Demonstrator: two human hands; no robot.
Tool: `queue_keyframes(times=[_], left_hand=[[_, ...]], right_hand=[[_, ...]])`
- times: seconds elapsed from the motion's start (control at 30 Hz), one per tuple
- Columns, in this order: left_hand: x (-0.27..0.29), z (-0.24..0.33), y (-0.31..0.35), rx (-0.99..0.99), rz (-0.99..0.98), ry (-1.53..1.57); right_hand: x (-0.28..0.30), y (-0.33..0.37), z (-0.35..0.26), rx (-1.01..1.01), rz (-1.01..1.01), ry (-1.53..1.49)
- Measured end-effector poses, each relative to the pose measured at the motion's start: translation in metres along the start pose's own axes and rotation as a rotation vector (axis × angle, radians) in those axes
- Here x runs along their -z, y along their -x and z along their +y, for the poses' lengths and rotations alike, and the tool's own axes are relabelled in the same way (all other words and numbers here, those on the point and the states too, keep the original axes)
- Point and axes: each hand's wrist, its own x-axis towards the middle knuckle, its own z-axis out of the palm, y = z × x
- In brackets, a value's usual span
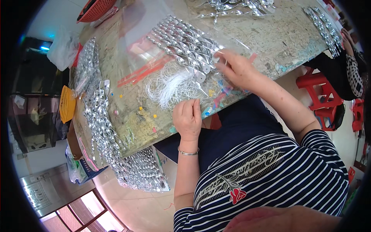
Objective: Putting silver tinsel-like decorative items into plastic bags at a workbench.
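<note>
My left hand (187, 119) is closed at the table's near edge, its knuckles up, just below a tangle of white thread (170, 87). Whatever its fingers may hold is hidden. My right hand (240, 70) reaches over the table, fingers bent beside the tab ends of a row of silver twisted strips (185, 40). Motion smears its fingertips, so I cannot tell whether they grip a strip. The strips lie side by side, slanting down to the right, with round-holed tabs at their near ends. The thread lies just below these tabs.
Clear plastic bags (135, 23) with red edge bands lie left of the strips. More silver strips (101, 116) hang over the table's left side. Others lie at the far edge. A yellow basket (67, 104) stands left; red stools (315, 89) and another person's sleeve (353, 73) are at right.
</note>
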Motion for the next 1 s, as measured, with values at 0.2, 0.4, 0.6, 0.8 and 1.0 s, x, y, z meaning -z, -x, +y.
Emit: queue_keyframes(times=[0.2, 0.4, 0.6, 0.8, 1.0], left_hand=[[-0.001, 0.0, 0.001, 0.006, -0.006, 0.005], [-0.001, 0.001, 0.001, -0.003, 0.004, 0.001], [-0.001, 0.001, 0.002, 0.015, -0.001, 0.012], [-0.001, 0.001, 0.001, 0.005, -0.015, -0.008], [-0.001, 0.001, 0.003, 0.011, -0.015, -0.011]], right_hand=[[-0.008, -0.021, 0.019, 0.102, 0.094, 0.157], [-0.001, -0.027, 0.008, -0.084, -0.051, 0.181], [-0.005, -0.028, 0.008, -0.008, 0.019, 0.243], [-0.014, -0.026, 0.011, -0.001, -0.049, 0.212], [-0.018, -0.023, -0.001, 0.271, 0.068, 0.284]])
